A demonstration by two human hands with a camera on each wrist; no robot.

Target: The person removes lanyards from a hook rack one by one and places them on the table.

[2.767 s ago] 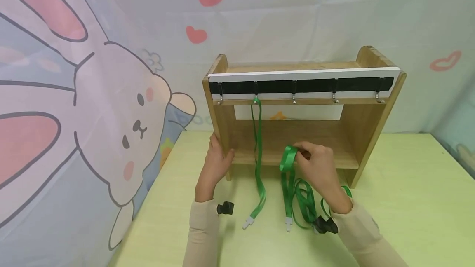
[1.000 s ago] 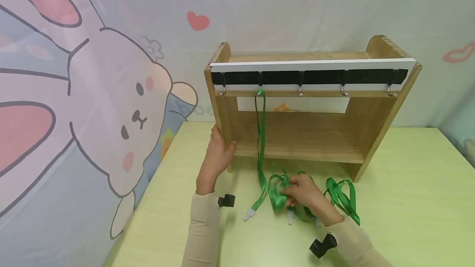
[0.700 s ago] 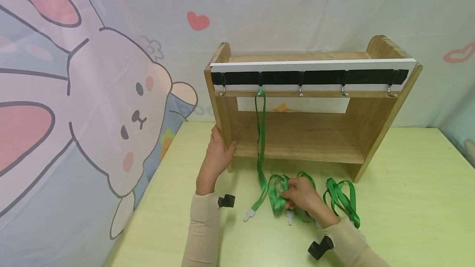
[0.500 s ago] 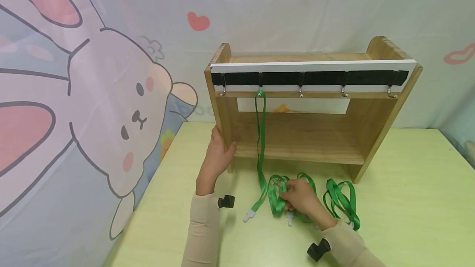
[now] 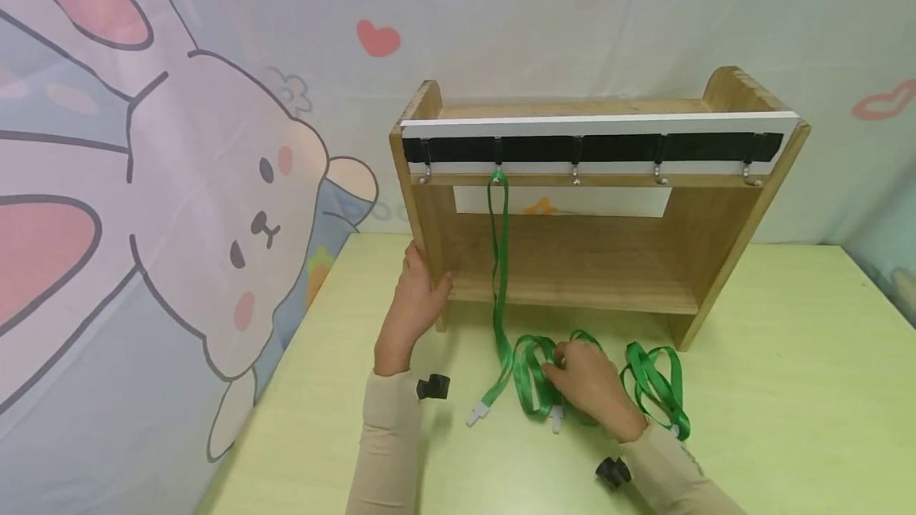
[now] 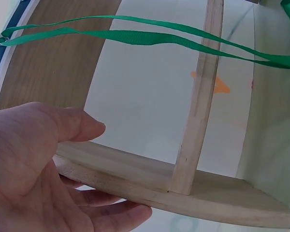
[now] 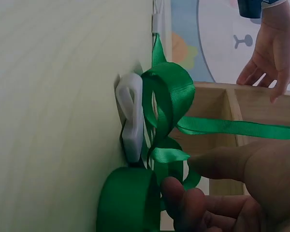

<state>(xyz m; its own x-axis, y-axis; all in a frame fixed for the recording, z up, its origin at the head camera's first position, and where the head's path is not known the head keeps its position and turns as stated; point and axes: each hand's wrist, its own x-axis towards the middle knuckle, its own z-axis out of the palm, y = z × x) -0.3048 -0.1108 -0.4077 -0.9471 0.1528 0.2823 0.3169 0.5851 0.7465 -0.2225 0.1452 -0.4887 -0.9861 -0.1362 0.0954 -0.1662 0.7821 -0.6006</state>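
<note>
My left hand (image 5: 415, 304) grips the left side panel of a small wooden shelf (image 5: 572, 261), thumb inside, fingers on the outer face, as the left wrist view also shows. On the second hook from the left hangs a green lanyard (image 5: 501, 276), its pale clip (image 5: 478, 412) down on the table. Low in front of the shelf, my right hand (image 5: 590, 384) has thumb and curled fingers around the ribbon of a looped green lanyard (image 5: 525, 372); its pale clip (image 7: 131, 116) shows up close in the right wrist view. More green ribbon lies partly hidden under this hand.
A white rail with a black band (image 5: 615, 148) and several metal hooks runs along the shelf front. Another coiled green lanyard (image 5: 654, 380) lies to the right on the pale yellow-green table (image 5: 780, 404). A cartoon rabbit backdrop (image 5: 207, 245) stands behind.
My right hand has lowered the lanyard from before the shelf onto the table, then shifted slightly right. The lanyard's loops have spread. My left hand stays on the side panel.
</note>
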